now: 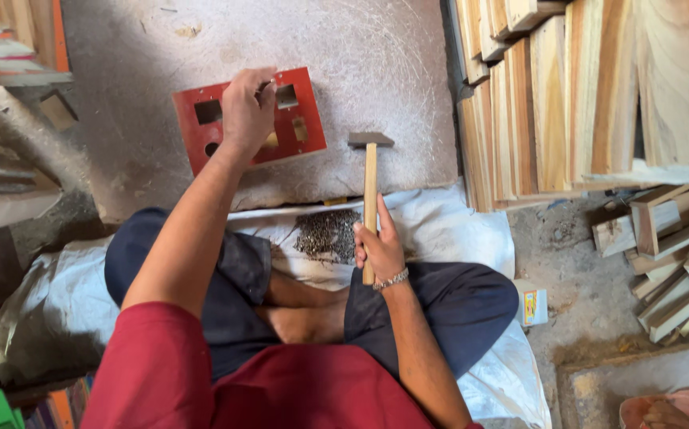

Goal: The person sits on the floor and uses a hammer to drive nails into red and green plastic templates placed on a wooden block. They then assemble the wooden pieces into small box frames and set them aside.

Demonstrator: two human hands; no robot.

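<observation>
We are pressing our left hand (247, 111) on the red cut-out panel (251, 119) lying on the grey slab (376, 63), while our right hand (378, 250) is clenching the hammer (370, 191); a careless swing could be striking fingers.

Panel (305, 119) red, with dark cut-out holes. Hammer (370, 183): grey head, pale yellow wood handle. Slab (376, 71) grey-white, scratched, streaky. Nail heap (327, 233) dark grey, glinting. Sheet (448, 226) white. Trousers (456, 302) dark navy. Shirt (170, 373) deep red. Bracelet (392, 280) silver. Planks (567, 95) tan with brown grain stripes. Small box (533, 305) white, yellow-red print.
</observation>
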